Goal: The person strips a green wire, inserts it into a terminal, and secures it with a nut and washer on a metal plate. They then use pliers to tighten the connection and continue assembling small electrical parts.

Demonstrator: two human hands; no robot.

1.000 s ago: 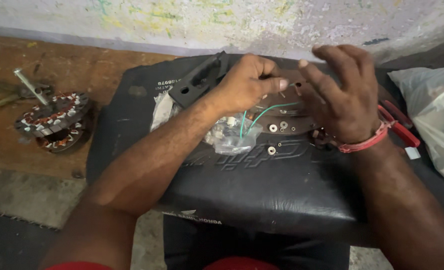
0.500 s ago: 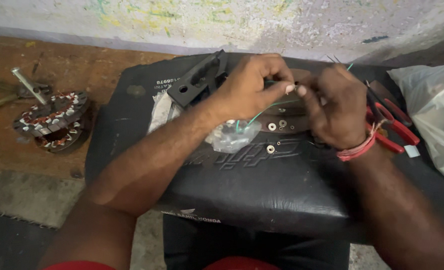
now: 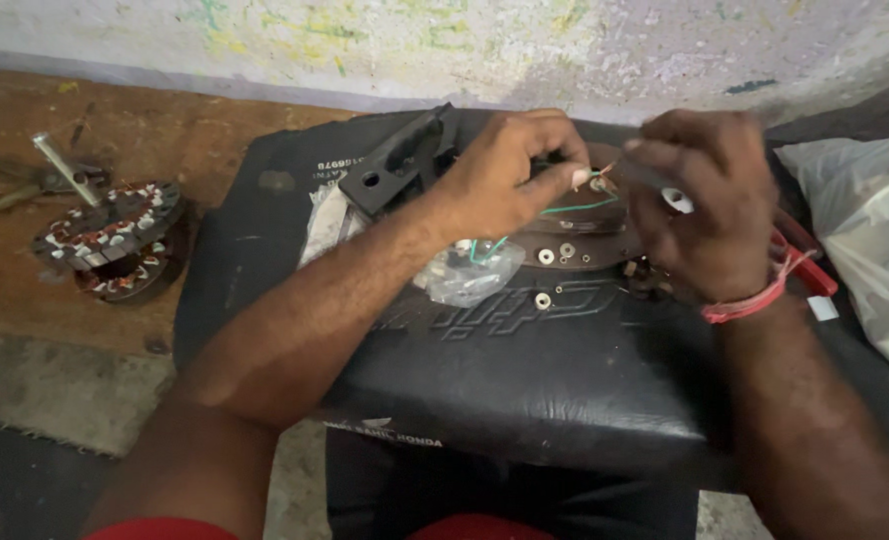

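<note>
My left hand [image 3: 510, 175] pinches the end of a thin green wire [image 3: 575, 208] between thumb and forefinger, above a dark round metal part [image 3: 580, 245] with small holes that lies on a black padded seat [image 3: 525, 370]. My right hand [image 3: 705, 200], with a red thread band at the wrist, is closed on a small tool with a white tip [image 3: 677, 198], its point meeting the wire end right by my left fingertips. The wire runs down into a small clear plastic bag [image 3: 470, 272] of small parts beside the metal part.
A black plastic housing [image 3: 400, 160] lies at the seat's far left. A wound motor stator with a shaft [image 3: 110, 235] sits on the brown floor to the left. Red-handled pliers [image 3: 810, 270] lie by my right wrist; a clear plastic bag [image 3: 870, 230] is at the right edge.
My right hand went from spread open over the metal part to closed on the small tool, and came in against my left fingertips at the wire end. My left hand stayed in place.
</note>
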